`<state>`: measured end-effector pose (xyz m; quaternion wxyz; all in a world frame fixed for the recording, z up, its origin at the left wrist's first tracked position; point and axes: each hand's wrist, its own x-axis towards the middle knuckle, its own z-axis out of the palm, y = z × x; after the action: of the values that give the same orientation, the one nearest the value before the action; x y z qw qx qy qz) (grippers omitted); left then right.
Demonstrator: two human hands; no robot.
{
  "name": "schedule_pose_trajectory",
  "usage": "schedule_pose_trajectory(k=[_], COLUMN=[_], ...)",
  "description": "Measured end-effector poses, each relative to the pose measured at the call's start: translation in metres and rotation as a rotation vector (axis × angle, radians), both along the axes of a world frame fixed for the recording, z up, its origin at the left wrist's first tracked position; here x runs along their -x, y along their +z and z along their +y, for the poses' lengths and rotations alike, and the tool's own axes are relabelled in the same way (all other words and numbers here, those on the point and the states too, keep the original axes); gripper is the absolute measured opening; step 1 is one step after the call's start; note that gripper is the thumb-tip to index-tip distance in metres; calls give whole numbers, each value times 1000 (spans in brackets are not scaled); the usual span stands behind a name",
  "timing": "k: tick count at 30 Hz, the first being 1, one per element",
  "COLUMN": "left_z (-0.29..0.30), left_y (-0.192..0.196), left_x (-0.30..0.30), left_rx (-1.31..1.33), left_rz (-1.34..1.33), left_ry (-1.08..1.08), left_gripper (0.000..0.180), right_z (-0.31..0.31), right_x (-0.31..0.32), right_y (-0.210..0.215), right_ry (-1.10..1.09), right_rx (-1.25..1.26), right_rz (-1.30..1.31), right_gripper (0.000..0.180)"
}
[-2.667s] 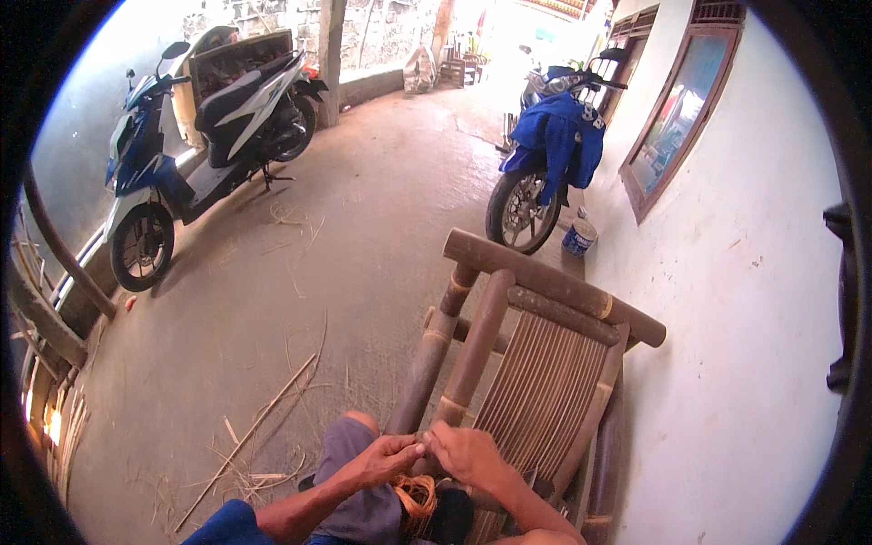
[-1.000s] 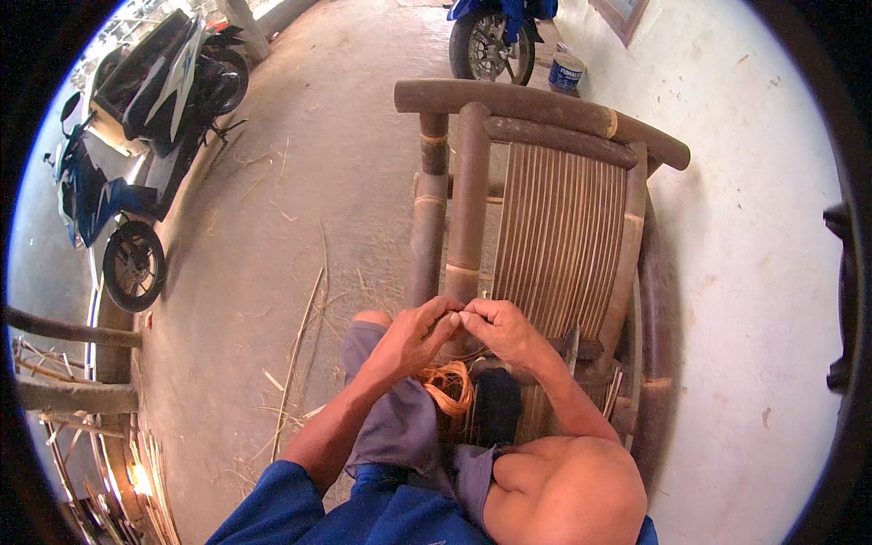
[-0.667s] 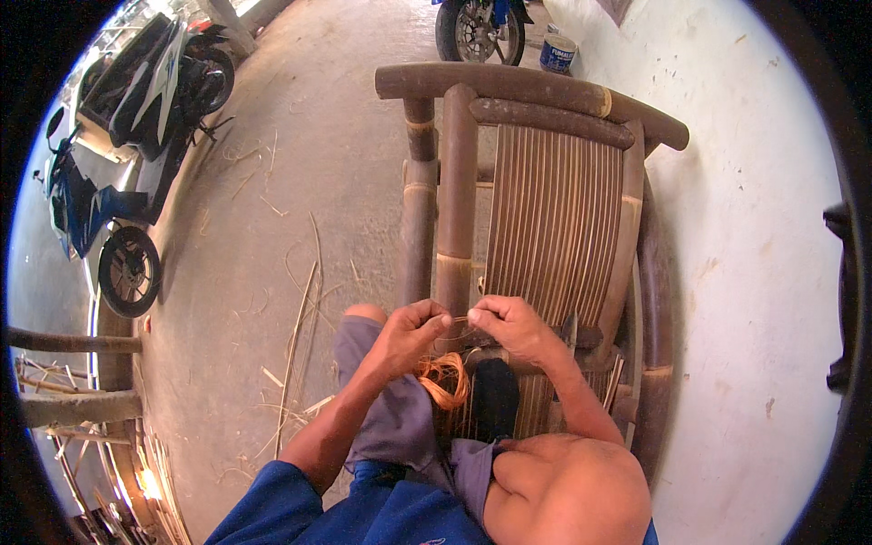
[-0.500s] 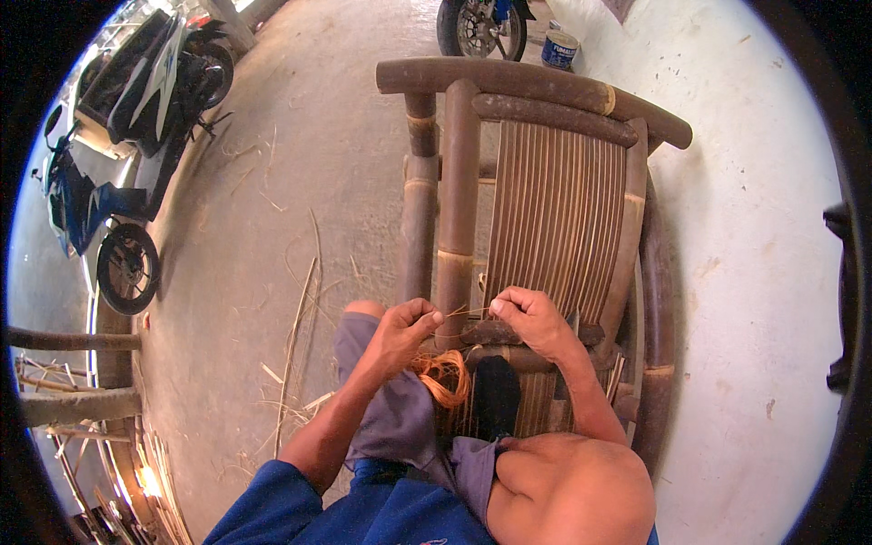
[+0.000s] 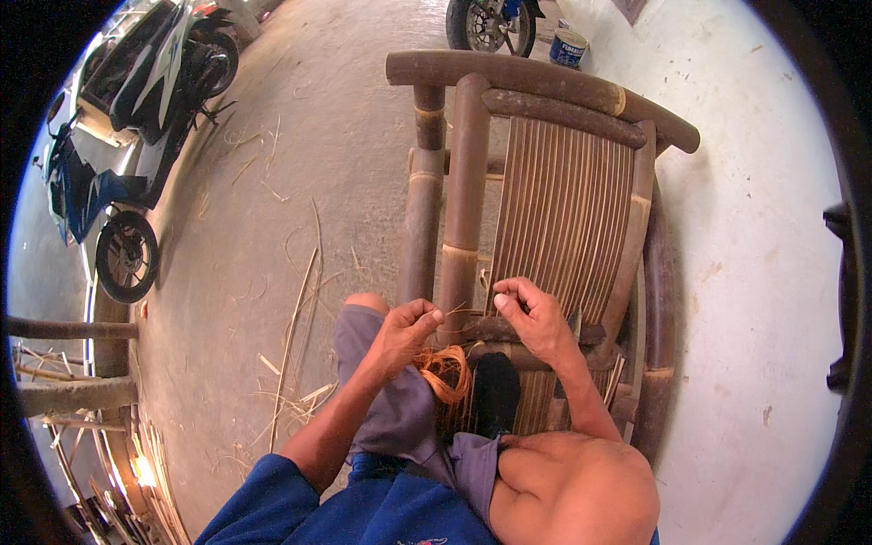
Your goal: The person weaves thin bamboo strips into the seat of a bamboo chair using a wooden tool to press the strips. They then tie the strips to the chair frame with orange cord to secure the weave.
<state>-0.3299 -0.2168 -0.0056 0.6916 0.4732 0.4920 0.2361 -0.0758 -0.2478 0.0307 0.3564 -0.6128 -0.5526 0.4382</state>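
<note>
My left hand [image 5: 409, 336] is closed in a pinch on a thin orange-brown strand [image 5: 457, 312], whose free end sticks out toward the right. Level with it, my right hand [image 5: 538, 325] is half curled, thumb and forefinger apart, with nothing visible between them. Both hands are above the lower end of the slatted back of a brown bamboo chair [image 5: 468, 173]. A bundle of orange strands [image 5: 447, 374] hangs by my left knee, just below the left hand.
A white wall [image 5: 754, 272] rises close on the right. Parked motorbikes [image 5: 127, 254] stand at the left and far end, with a paint bucket [image 5: 568, 47] near the far one. Loose strips [image 5: 295, 345] litter the floor; bamboo poles [image 5: 73, 397] are at lower left.
My right thumb and forefinger have parted and come off the strand that stretched between both hands. The left hand keeps its pinch. The whole view has shifted slightly.
</note>
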Motion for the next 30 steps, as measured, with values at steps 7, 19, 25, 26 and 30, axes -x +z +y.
schedule_pose_trajectory(k=[7, 19, 25, 26, 30], left_z=[-3, -10, -16, -17, -23], left_y=[-2, -15, -16, -17, -27], left_x=[2, 2, 3, 1, -6], left_rx=[14, 98, 364, 399, 391], left_rz=[-31, -130, -322, -355, -277], left_ry=[16, 71, 219, 251, 332], left_gripper=[27, 25, 23, 23, 24], right_z=[-4, -10, -13, -15, -22], right_x=[3, 8, 16, 18, 28], right_y=[-5, -12, -10, -9, -6], right_ry=[170, 164, 212, 231, 379], right_rx=[61, 138, 115, 114, 34], right_rz=[-58, -92, -150, -146, -150], right_gripper=[34, 29, 29, 29, 28])
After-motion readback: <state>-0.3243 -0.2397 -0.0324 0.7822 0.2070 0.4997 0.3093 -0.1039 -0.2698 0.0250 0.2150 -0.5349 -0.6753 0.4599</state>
